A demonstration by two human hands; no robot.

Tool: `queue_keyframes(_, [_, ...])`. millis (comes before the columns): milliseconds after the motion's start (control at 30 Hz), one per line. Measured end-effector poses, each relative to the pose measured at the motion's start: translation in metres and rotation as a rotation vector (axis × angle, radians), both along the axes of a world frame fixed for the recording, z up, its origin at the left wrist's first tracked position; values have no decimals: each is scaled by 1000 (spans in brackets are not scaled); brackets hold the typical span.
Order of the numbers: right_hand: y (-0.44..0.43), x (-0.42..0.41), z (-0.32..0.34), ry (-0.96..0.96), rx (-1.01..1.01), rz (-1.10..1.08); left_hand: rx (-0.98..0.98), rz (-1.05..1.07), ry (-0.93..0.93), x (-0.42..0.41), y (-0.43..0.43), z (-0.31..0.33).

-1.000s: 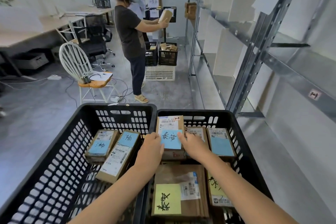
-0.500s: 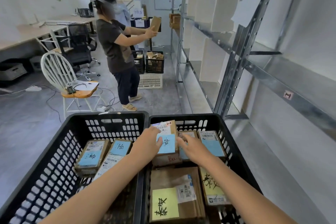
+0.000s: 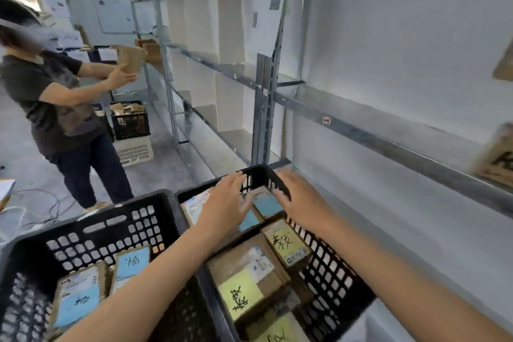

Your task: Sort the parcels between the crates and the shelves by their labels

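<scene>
Two black crates stand side by side in front of me. The left crate (image 3: 97, 230) holds two parcels with blue labels (image 3: 77, 302). The right crate (image 3: 258, 172) holds parcels with yellow labels (image 3: 244, 291) at the near end and blue-labelled parcels (image 3: 268, 204) at the far end. My left hand (image 3: 224, 203) lies with straight fingers over a blue-labelled parcel (image 3: 194, 208) at the far end. My right hand (image 3: 299, 197) hovers with spread fingers over the far right corner. The picture is blurred, and neither hand plainly grips anything.
A metal shelf rack (image 3: 263, 108) runs along the right wall, with a brown parcel (image 3: 497, 158) on the near shelf. Another person (image 3: 55, 108) stands at the left holding a parcel (image 3: 130, 60) toward the shelves, beside more crates (image 3: 130, 119) on the floor.
My view has swung right toward the shelves. Both hands let go of the upright blue-labelled parcel, which now lies in the right crate, and moved toward its far end.
</scene>
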State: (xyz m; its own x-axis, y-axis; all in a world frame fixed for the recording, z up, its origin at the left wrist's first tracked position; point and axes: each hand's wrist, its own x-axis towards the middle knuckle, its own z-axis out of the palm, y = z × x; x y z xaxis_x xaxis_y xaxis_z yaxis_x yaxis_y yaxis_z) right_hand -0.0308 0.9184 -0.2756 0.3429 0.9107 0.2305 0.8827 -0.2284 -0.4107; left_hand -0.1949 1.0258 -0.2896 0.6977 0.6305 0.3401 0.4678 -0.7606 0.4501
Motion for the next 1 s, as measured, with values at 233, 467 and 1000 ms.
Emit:
queue_keyframes(233, [-122, -13, 29, -91, 40, -303, 71, -305, -84, 24, -76, 21])
queue_keyframes(467, [-245, -29, 73, -165, 68, -608, 137, -598, -174, 52, -170, 64])
queue_keyframes(1000, [-453, -27, 132, -213, 196, -1032, 120, -973, -277, 121, -353, 130])
